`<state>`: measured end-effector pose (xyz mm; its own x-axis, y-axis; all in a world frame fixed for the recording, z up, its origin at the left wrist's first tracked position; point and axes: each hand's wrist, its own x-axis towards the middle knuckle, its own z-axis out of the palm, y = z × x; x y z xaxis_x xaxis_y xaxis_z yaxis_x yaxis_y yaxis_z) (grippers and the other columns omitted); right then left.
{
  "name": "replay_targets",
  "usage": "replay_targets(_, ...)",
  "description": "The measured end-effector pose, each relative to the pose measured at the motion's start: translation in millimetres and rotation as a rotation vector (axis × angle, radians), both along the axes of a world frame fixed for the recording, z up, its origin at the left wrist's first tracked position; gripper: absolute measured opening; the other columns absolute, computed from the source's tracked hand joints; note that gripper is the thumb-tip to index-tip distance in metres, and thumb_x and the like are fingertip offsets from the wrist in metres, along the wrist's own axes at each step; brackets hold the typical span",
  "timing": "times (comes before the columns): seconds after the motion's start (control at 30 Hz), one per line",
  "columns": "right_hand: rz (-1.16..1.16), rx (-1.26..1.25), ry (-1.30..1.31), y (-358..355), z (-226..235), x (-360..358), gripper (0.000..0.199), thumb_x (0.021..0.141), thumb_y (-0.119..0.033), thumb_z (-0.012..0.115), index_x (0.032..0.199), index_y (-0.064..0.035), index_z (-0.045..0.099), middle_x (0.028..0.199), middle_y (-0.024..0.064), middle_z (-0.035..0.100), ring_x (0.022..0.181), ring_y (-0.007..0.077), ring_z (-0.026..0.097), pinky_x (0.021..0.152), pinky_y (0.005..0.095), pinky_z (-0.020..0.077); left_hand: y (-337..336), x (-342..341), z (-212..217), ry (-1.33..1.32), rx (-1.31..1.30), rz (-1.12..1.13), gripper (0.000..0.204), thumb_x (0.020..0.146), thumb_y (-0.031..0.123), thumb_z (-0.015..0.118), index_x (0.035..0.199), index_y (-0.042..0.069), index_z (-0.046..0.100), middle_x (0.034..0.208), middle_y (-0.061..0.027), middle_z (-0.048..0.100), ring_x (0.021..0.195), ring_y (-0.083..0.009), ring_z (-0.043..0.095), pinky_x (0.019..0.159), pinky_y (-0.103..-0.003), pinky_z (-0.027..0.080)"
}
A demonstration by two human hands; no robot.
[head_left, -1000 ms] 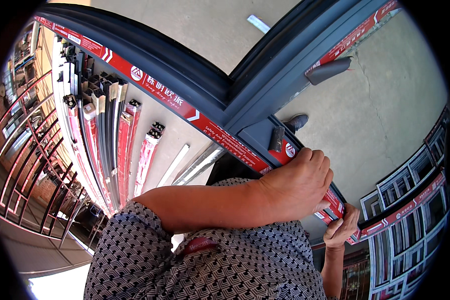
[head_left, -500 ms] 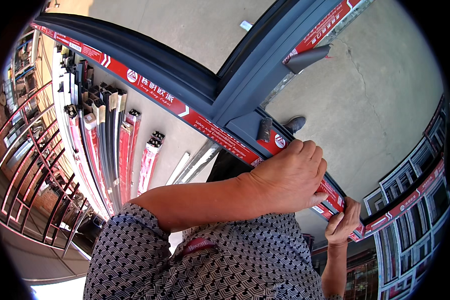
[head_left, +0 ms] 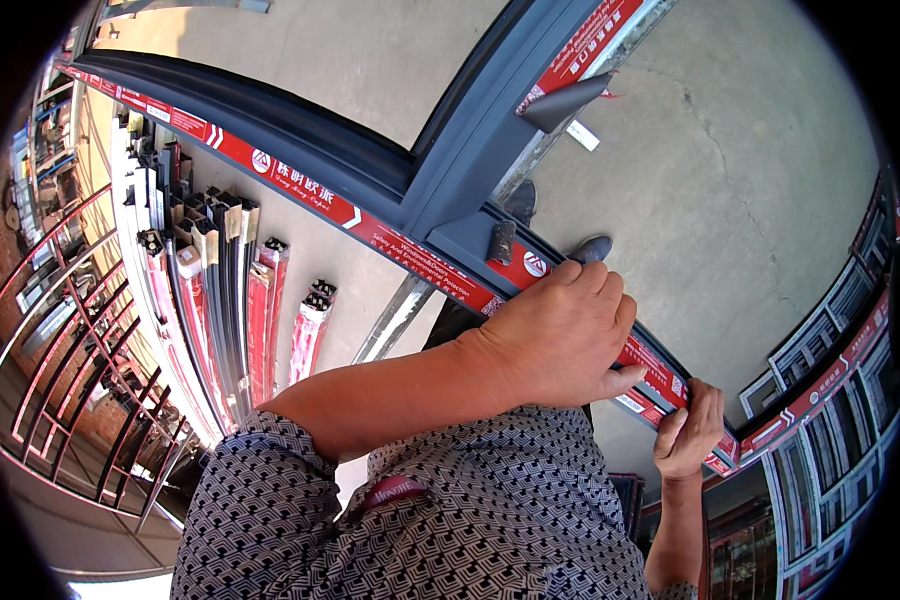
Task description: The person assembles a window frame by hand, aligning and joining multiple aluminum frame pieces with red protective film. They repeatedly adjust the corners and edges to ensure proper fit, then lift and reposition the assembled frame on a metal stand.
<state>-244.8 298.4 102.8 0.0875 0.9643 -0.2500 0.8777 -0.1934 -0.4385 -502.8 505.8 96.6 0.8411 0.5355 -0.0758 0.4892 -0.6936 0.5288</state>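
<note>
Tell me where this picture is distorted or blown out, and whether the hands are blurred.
Head view, left: the railing and dark frame bend toward the rim; head view, lower left: a white patch looks blown out; head view, centre and right: left hand and right hand show no obvious blur.

Frame (head_left: 465, 150) looks metal – smooth, satin finish. Red strip (head_left: 310, 190) on it reads as thin, slightly glossy film. Curled grey flap (head_left: 568, 103) appears matt, plastic or rubber unclear. Floor (head_left: 670, 200) is matt concrete, finely cracked. Shirt (head_left: 490, 480) – soft, creased cloth, matt.
</note>
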Motion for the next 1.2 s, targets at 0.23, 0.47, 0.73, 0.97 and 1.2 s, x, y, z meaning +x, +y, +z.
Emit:
replay_targets(0.23,-0.011,0.016,0.000,3,-1,-7,0.046,0.111,-0.037,0.049,0.119,0.0051,0.066,0.101,0.0247,0.065,0.088,0.0446,0.064,0.077,0.0520,0.0523,1,-3,-3,0.023,-0.001,0.016,0.058,0.089,0.063,0.078,0.086,0.005,0.071,0.085,-0.0086,0.064,0.090,-0.0257,0.067,0.081,-0.037,0.056)
replay_targets(0.47,-0.009,0.013,-0.006,11,2,-15,0.042,0.111,-0.032,0.048,0.120,0.0053,0.065,0.100,0.0250,0.065,0.089,0.0452,0.064,0.077,0.0515,0.0524,10,-9,0,0.045,0.020,-0.008,0.063,0.090,0.064,0.077,0.089,0.002,0.073,0.086,-0.0124,0.068,0.089,-0.0288,0.070,0.083,-0.039,0.059)
replay_targets(0.73,-0.028,0.050,0.004,12,-9,-21,0.037,0.105,-0.030,0.058,0.118,0.0034,0.066,0.096,0.0215,0.065,0.086,0.0416,0.063,0.076,0.0508,0.0518,12,-12,-3,0.066,0.029,0.002,0.064,0.089,0.066,0.077,0.091,0.002,0.075,0.087,-0.0126,0.070,0.089,-0.0303,0.071,0.082,-0.040,0.061)
replay_targets(0.97,-0.034,0.056,0.005,14,-11,-27,0.035,0.099,-0.026,0.064,0.118,0.0026,0.067,0.096,0.0200,0.065,0.087,0.0399,0.064,0.077,0.0499,0.0536,14,-17,-3,0.121,0.092,-0.013,0.060,0.088,0.064,0.079,0.091,0.004,0.077,0.088,-0.0094,0.070,0.088,-0.0283,0.072,0.079,-0.040,0.061)
replay_targets(1.2,-0.030,0.079,-0.046,18,-20,-35,0.036,0.100,-0.034,0.068,0.113,-0.0001,0.069,0.094,0.0152,0.066,0.086,0.0352,0.065,0.076,0.0469,0.0547,18,-20,-4,0.133,0.124,-0.004,0.048,0.085,0.052,0.084,0.094,0.006,0.078,0.088,-0.0066,0.069,0.084,-0.0262,0.070,0.071,-0.040,0.057)
